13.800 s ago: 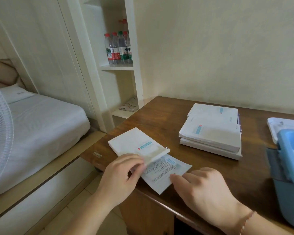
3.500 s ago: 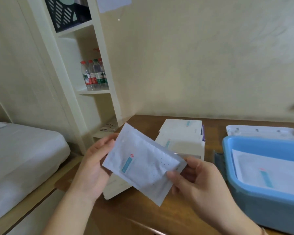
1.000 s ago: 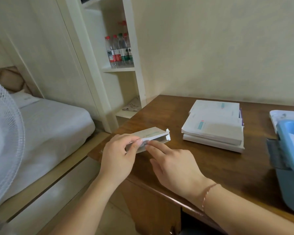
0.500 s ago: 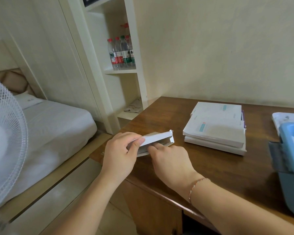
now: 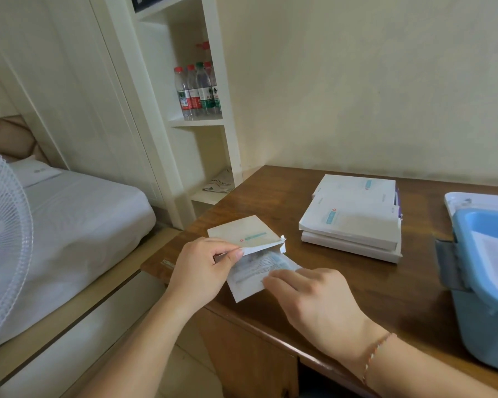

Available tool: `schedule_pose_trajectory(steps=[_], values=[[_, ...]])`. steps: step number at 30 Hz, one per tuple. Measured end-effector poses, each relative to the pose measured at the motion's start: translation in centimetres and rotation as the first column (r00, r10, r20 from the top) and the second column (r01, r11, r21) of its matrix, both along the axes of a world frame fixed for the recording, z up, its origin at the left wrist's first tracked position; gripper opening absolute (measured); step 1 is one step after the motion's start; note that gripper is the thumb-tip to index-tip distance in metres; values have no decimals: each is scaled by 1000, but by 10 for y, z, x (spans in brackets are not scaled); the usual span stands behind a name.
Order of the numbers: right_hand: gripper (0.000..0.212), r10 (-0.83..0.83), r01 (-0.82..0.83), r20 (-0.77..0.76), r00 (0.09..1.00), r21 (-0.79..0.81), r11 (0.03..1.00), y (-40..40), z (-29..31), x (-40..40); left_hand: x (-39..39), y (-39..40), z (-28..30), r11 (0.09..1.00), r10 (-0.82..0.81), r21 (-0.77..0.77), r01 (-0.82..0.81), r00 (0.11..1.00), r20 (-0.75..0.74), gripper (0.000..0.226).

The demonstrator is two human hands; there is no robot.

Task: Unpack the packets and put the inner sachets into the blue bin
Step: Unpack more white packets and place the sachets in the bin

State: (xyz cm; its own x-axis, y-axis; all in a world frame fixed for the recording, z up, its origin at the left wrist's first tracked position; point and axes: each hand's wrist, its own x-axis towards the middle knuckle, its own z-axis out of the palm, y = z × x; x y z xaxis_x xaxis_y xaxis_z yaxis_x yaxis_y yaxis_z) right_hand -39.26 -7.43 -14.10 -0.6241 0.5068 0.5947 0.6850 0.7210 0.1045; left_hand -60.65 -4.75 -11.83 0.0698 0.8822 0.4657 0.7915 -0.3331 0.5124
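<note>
Blue bin [image 5: 483, 271] cut off at right edge.

White packets [image 5: 354, 222] with teal stripes, blue bin [image 5: 485, 285], brown wooden desk [image 5: 385, 285].
</note>
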Motion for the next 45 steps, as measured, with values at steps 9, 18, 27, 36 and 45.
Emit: schedule_pose_trajectory(steps=[9,18,27,36,45], values=[[17,-89,77,-235,968,-59,995,-23,29,32,13,-6,-14,980,-26,-198,20,999,-29,32],[18,-256,190,-433,864,-190,963,6,95,48,94,-22,47,944,-219,-128,304,868,445,25],[61,-511,-150,-802,309,-572,807,-41,102,108,149,-30,86,902,-84,8,433,157,984,13],[37,-607,-42,-738,295,-645,763,-81,136,234,238,-15,107,706,-231,-21,708,259,938,21],[33,-828,72,-401,391,-884,462,-93,121,290,281,5,89,775,-513,-264,574,816,268,22]])
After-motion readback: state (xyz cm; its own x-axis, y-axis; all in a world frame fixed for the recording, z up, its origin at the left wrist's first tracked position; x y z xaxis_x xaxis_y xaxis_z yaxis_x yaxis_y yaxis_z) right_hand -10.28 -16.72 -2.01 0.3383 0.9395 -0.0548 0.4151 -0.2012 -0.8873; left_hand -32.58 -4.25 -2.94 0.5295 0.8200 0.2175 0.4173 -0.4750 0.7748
